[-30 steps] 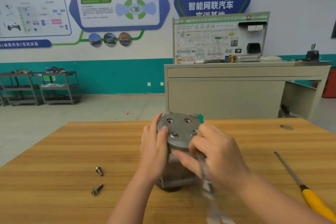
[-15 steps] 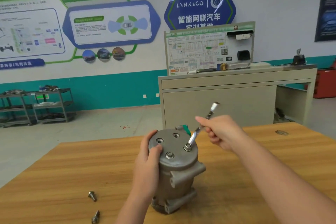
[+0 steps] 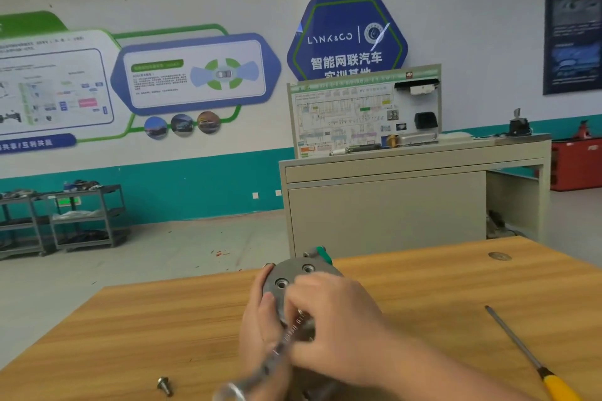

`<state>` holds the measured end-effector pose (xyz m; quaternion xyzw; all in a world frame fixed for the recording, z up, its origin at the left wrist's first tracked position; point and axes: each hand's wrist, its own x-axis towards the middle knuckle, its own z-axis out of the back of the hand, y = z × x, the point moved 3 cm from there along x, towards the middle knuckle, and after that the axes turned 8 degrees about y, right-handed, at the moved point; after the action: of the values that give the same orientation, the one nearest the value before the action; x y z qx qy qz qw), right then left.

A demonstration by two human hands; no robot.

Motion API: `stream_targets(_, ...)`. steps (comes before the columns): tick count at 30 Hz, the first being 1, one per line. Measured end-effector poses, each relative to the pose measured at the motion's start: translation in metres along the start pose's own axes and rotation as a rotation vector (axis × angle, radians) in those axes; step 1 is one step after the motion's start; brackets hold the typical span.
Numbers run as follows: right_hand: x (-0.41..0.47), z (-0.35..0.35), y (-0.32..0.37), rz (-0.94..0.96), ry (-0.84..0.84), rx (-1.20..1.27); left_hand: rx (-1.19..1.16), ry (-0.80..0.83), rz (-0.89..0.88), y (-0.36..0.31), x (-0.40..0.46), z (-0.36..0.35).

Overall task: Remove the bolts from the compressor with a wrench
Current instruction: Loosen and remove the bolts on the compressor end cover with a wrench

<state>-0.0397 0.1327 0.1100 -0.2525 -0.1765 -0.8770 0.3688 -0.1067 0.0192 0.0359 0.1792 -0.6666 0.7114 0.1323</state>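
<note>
The compressor [image 3: 294,283] is gripped by the left hand [image 3: 260,322]; the blurred wrench [image 3: 277,352] is held by the right hand [image 3: 332,319] over its top.

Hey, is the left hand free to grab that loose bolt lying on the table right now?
Probably not right away. The left hand is gripping the compressor to steady it while the right hand works the wrench. The bolt lies in the open on its side, nothing blocking it.
</note>
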Motion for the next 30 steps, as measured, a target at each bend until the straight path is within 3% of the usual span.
stream_targets(2, -0.031, -0.004, -0.007, 0.071, -0.174, 0.053, -0.061, -0.033, -0.037, -0.004, -0.008, 0.002)
stream_targets(5, -0.067, -0.01, -0.027, -0.004, -0.304, 0.427, -0.108, -0.028, -0.053, -0.006, -0.015, 0.005)
stream_targets(8, -0.081, -0.018, -0.052, -0.336, -0.569, 1.066, -0.12, -0.029, -0.036, -0.01, -0.015, 0.008)
stream_targets(10, -0.075, -0.031, -0.081, -0.579, -0.618, 1.462, -0.138, -0.037, -0.019, -0.009, -0.015, 0.007)
stream_targets(12, -0.061, -0.031, -0.107, -0.734, -0.581, 1.557, -0.127, -0.056, -0.021, -0.007, -0.014, 0.006)
stream_targets(16, -0.016, -0.018, -0.141, -0.906, -0.414, 1.502, -0.177, -0.058, 0.013, 0.006, -0.005, 0.008)
stream_targets(20, 0.049, -0.008, -0.132, -0.91, -0.122, 0.969, -0.234, -0.057, 0.037, 0.005, 0.003, 0.003)
stream_targets(23, 0.085, -0.005, -0.077, -0.621, 0.084, 0.491, -0.252, -0.071, 0.029, 0.006, -0.003, 0.002)
stream_targets(25, 0.085, -0.008, -0.038, -0.373, 0.242, 0.27, -0.491, -0.101, -0.006, -0.014, -0.01, 0.0)
stream_targets(26, 0.075, -0.009, -0.019, -0.255, 0.272, 0.162, -0.636, 0.008, -0.053, -0.019, -0.022, 0.003)
stream_targets(27, 0.063, -0.008, -0.003, -0.132, 0.231, 0.054, -0.597, 0.031, -0.143, -0.031, -0.024, 0.01)
stream_targets(28, 0.049, -0.006, 0.01, -0.002, 0.15, -0.026, -0.727, -0.022, -0.195, -0.038, -0.019, 0.014)
stream_targets(29, 0.029, -0.004, 0.018, 0.117, 0.07, -0.072, -0.671, -0.044, -0.185, -0.04, -0.015, 0.017)
stream_targets(30, 0.011, -0.005, 0.019, 0.21, -0.008, -0.104, -0.369, -0.016, -0.191, -0.041, -0.011, 0.024)
